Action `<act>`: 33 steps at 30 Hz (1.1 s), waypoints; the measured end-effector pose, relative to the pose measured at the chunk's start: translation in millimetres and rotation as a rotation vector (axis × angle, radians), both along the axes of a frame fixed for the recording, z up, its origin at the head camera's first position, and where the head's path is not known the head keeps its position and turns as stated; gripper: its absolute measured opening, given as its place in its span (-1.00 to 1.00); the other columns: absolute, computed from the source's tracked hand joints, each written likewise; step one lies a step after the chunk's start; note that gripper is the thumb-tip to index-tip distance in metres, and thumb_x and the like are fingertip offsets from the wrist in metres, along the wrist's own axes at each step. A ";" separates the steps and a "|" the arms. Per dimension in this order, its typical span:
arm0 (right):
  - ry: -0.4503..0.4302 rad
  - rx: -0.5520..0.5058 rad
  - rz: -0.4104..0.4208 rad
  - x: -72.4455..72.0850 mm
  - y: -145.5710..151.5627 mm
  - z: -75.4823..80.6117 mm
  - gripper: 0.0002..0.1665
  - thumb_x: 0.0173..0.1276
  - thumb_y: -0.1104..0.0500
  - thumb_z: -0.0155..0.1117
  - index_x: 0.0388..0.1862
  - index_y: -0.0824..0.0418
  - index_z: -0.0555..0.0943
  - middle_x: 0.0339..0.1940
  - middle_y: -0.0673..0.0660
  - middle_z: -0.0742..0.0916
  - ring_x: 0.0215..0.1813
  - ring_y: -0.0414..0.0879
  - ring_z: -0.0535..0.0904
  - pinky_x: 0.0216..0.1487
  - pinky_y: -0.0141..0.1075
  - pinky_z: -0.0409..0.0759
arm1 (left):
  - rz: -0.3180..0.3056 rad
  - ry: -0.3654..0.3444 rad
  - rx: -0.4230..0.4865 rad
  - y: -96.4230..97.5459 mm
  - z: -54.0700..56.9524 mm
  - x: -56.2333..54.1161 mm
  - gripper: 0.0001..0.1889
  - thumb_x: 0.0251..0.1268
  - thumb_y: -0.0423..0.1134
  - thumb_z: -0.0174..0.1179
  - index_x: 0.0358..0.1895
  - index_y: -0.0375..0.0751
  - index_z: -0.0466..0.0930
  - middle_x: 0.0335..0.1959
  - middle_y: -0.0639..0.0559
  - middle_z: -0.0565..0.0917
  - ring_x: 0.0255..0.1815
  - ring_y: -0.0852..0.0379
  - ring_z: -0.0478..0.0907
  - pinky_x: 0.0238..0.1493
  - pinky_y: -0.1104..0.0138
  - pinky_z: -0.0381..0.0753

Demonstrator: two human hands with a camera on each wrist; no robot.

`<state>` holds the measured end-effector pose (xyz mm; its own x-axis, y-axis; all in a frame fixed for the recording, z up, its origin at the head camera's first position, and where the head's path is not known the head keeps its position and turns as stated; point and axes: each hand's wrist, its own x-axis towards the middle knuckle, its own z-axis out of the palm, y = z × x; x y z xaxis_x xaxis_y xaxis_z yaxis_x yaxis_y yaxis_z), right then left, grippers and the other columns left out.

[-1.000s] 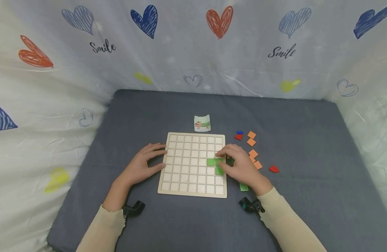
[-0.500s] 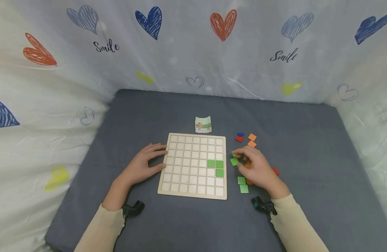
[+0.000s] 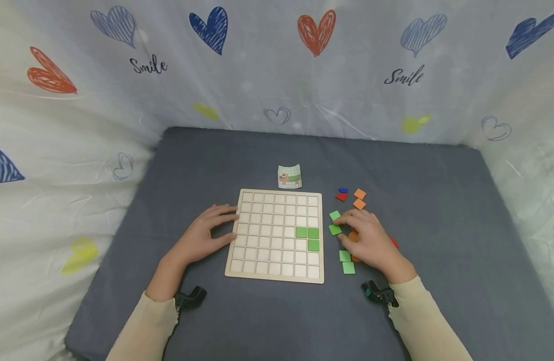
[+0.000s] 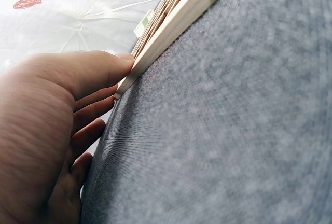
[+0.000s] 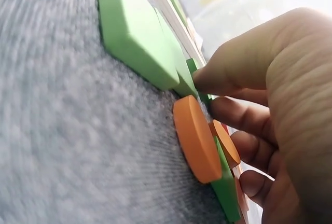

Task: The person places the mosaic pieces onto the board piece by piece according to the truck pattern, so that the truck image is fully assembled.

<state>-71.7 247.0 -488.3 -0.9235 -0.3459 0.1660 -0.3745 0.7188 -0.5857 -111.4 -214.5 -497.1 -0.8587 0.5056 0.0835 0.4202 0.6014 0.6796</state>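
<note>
A square wooden grid board [image 3: 273, 255] lies mid-table, with three green tiles [image 3: 313, 245] in its right-hand cells. My left hand [image 3: 197, 235] rests at the board's left edge, fingers fairly straight; the thumb touches the edge in the left wrist view. To the right of the board, my right hand [image 3: 369, 240] brings thumb and fingertips to opposite sides of a green square tile [image 3: 335, 229] flat on the cloth, pinching it. Another green tile [image 3: 334, 215] lies just behind. In the right wrist view, a rounded orange piece [image 5: 197, 138] sits below the fingers.
Two more green tiles [image 3: 348, 268] lie in front of the right hand. Orange squares [image 3: 359, 204], a red piece [image 3: 342, 197] and a blue piece [image 3: 343, 190] lie behind it. A small picture card [image 3: 289, 177] stands behind the board. A curtain with hearts [image 3: 316, 32] surrounds the table.
My right hand has moved right, off the board's green tiles to the loose pieces, and its fingertips have come down onto a green tile. The left hand stays at the board's edge.
</note>
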 end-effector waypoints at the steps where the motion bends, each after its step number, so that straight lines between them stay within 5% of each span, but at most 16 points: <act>1: 0.003 0.005 0.001 -0.4 -0.2 -0.6 -0.62 0.37 0.24 0.59 0.15 0.15 0.81 0.12 0.08 0.75 0.19 0.10 0.60 0.40 0.19 0.48 | 0.000 0.000 -0.001 -0.2 -0.2 0.1 -0.42 0.49 -0.05 0.51 0.48 -0.13 0.66 0.61 -0.04 0.48 0.72 -0.17 0.22 0.83 -0.10 0.01; 9: 0.040 0.019 0.010 -2.0 -0.8 -3.9 -0.65 0.34 0.24 0.59 0.11 0.12 0.84 0.08 0.05 0.75 0.09 0.06 0.59 0.24 0.09 0.51 | -0.001 0.002 -0.002 -1.0 -1.3 -1.0 -0.43 0.49 -0.05 0.50 0.48 -0.12 0.66 0.61 -0.04 0.48 0.72 -0.17 0.22 0.83 -0.09 0.01; 33: 0.066 0.034 0.056 -3.1 0.8 -3.4 -0.68 0.34 0.24 0.60 0.07 0.13 0.84 0.10 0.06 0.76 0.17 0.08 0.64 0.33 0.16 0.54 | -0.005 0.001 0.006 -0.5 0.1 -0.4 -0.43 0.49 -0.07 0.51 0.47 -0.14 0.66 0.61 -0.06 0.48 0.72 -0.19 0.23 0.83 -0.10 0.00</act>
